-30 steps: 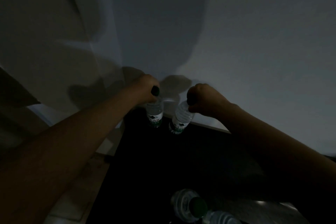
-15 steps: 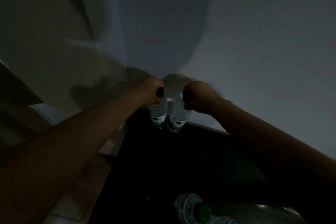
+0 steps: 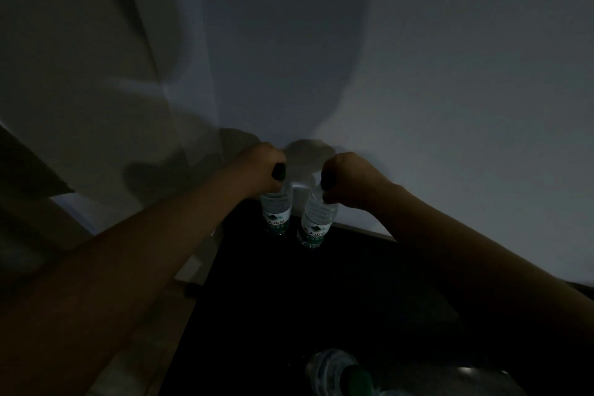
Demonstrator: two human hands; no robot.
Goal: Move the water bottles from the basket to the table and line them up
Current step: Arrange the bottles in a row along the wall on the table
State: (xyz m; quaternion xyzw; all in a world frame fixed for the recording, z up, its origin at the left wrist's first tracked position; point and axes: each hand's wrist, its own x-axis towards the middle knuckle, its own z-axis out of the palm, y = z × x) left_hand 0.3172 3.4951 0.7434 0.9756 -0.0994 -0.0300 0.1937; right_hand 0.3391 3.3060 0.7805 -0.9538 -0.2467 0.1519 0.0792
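Left hand (image 3: 257,167): fingers curled round the cap end of the left bottle (image 3: 276,212), gripping it from above.
Right hand (image 3: 348,178): clamped the same way on the neck of the right bottle (image 3: 316,225).
Held pair: just beside each other, not touching, at the far edge of the dark table (image 3: 321,299), close to the pale wall (image 3: 450,74); the right one leans a little.
Third bottle (image 3: 334,370): green-capped, at the near edge; too dim to tell what it sits in.

Clear bottles (image 3: 277,209) with green-and-white labels, dark caps (image 3: 278,171), black table (image 3: 321,299), grey-white wall (image 3: 450,74)
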